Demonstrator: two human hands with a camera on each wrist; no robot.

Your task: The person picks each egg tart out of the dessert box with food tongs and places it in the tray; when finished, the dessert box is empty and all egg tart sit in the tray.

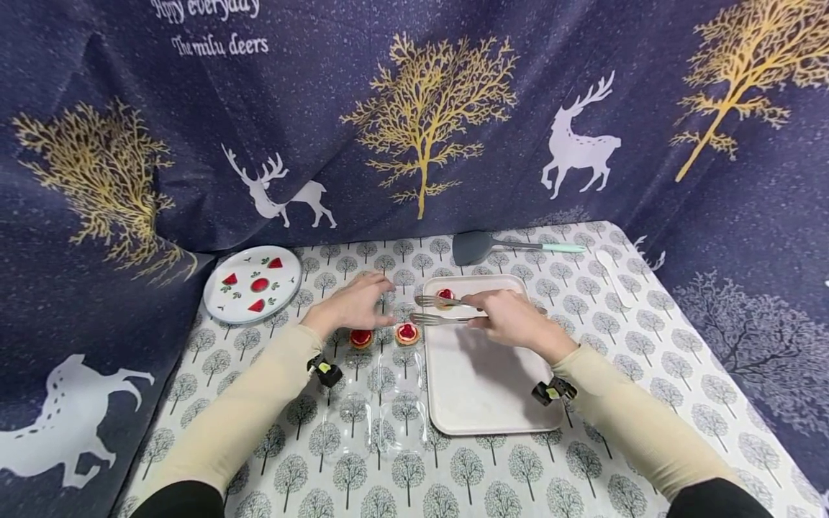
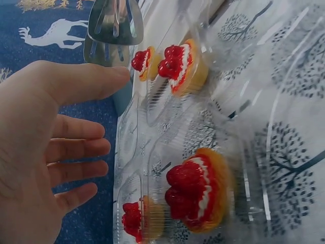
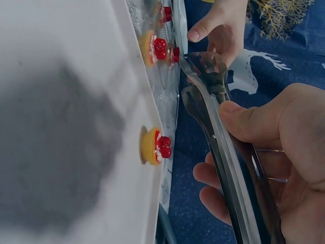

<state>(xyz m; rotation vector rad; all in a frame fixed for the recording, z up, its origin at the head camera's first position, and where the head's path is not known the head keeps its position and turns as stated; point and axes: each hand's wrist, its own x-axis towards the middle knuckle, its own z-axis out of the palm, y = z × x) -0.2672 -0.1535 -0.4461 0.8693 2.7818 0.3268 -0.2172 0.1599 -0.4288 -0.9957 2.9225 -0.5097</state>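
Silvery metal tongs with slotted ends (image 1: 429,319) fill the person's right hand (image 1: 508,316) on my feed, its thumb pressing one arm and its fingers curled round the other. From where I watch, the two ends stand apart, above the left edge of a cream, rectangular, round-cornered tray (image 1: 469,396). On that tray, near its far left corner, I find a small yellow tart topped with white cream and glossy red fruit (image 3: 151,146); the head camera shows one arm of the tongs crossing in front of it. Across from this, the left hand (image 1: 356,302) is bare of any load, thumb spread away from loosely extended fingers, and hangs over the far end of a clear plastic container with compartments (image 1: 376,417). Two matching red-topped tarts (image 1: 406,333) sit side by side in there, just beside the tray, and my left wrist view gives me one more (image 2: 133,219) farther back, below the little finger. Cream sleeves (image 1: 252,410) run back from both hands. Farther out on the counter (image 1: 350,464), dressed in white cloth printed with dark trees, I make out a round white plate with watermelon motifs (image 1: 242,306) at the far left, a dark grey spatula with a mint handle (image 1: 473,248) behind the tray, and a slender white utensil (image 1: 612,277) to the right. Navy fabric with gold trees and white deer (image 1: 291,129) hangs behind everything.
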